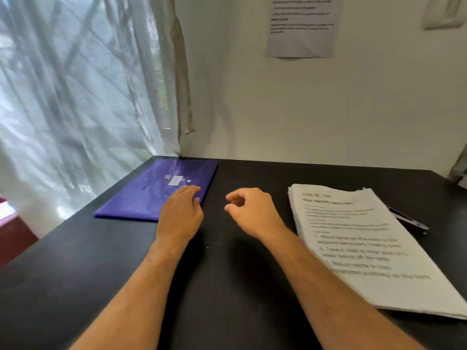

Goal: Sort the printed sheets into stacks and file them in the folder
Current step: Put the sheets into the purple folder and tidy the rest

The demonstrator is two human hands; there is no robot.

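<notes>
Printed white paper sheets [364, 246] lie in one loose stack on the right of the black tabletop [75, 286], well apart from the flat purple plastic folder [151, 193] at the far left near the sheer white curtain [75, 97]; we see our left hand [180, 213] over the folder's near right corner, fingers relaxed and gripping nothing, though whether they touch it we cannot tell; our right hand [249, 210] sits between folder and stack, fingers loosely curled and empty; a dark slim object [406, 219] pokes out beside the stack's far right edge; a printed notice [302, 26] hangs on the wall.
</notes>
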